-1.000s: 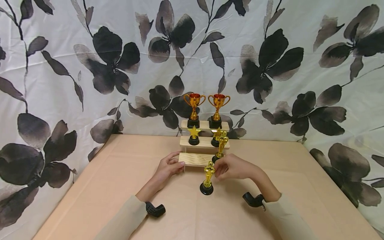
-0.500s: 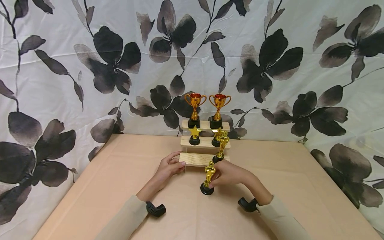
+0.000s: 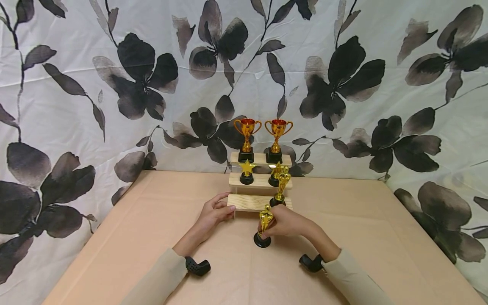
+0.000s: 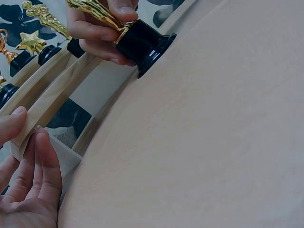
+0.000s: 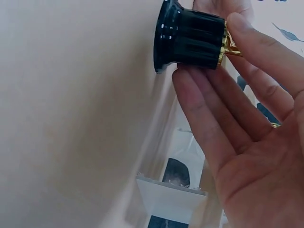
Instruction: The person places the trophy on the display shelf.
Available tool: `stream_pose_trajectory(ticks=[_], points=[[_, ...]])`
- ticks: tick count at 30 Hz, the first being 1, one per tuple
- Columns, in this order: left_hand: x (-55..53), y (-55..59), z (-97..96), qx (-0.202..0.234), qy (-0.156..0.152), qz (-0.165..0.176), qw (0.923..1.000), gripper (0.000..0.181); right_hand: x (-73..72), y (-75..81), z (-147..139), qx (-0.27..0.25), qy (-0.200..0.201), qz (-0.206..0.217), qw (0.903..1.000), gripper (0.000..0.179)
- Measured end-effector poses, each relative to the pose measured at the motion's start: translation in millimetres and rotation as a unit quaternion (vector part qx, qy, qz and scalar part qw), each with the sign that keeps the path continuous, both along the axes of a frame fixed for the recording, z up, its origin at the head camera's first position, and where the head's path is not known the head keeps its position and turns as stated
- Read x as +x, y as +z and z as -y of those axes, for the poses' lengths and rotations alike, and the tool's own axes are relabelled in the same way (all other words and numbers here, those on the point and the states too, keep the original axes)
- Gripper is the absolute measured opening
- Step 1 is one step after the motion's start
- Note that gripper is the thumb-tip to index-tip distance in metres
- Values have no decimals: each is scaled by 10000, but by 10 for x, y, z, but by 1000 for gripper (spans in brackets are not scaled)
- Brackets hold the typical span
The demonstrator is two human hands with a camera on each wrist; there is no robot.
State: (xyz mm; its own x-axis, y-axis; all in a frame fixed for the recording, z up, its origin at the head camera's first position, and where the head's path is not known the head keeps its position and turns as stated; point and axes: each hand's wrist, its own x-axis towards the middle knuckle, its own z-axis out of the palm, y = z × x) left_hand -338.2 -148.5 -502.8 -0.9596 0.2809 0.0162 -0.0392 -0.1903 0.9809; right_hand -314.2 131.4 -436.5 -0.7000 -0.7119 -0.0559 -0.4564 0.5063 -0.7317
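Note:
In the head view my right hand (image 3: 287, 221) pinches a gold figure trophy (image 3: 263, 240) by its body, just in front of a wooden tiered stand (image 3: 248, 202). The trophy stands upright; whether its black base (image 5: 194, 38) touches the table I cannot tell. Thumb and fingers meet just above that base in the right wrist view. My left hand (image 3: 213, 216) grips the left end of the stand's lowest step, thumb on top and fingers below in the left wrist view. A second gold figure trophy (image 3: 281, 184) occupies the right end of that step.
Two star trophies, one being the left star trophy (image 3: 247, 171), stand on the middle step. The top step bears a left cup trophy (image 3: 246, 140) and a right cup trophy (image 3: 277, 140). Behind the peach-covered table (image 3: 160, 199) hangs a floral cloth (image 3: 267, 84).
My right hand has moved left from beside the front figure trophy and now grips it. The left hand has kept its hold on the stand.

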Motion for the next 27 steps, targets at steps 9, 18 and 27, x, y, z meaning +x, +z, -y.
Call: stream_pose_trajectory(ticks=[9, 18, 27], points=[[-1, 8, 2, 35, -34, -25, 10000, 62, -9, -52, 25, -283, 79, -21, 9996, 13], [1, 7, 5, 39, -32, -14, 10000, 62, -30, -107, 42, -485, 223, -343, 9980, 9], [7, 15, 4, 27, -10, 3, 10000, 62, -29, -117, 71, -462, 146, -658, 9967, 9]])
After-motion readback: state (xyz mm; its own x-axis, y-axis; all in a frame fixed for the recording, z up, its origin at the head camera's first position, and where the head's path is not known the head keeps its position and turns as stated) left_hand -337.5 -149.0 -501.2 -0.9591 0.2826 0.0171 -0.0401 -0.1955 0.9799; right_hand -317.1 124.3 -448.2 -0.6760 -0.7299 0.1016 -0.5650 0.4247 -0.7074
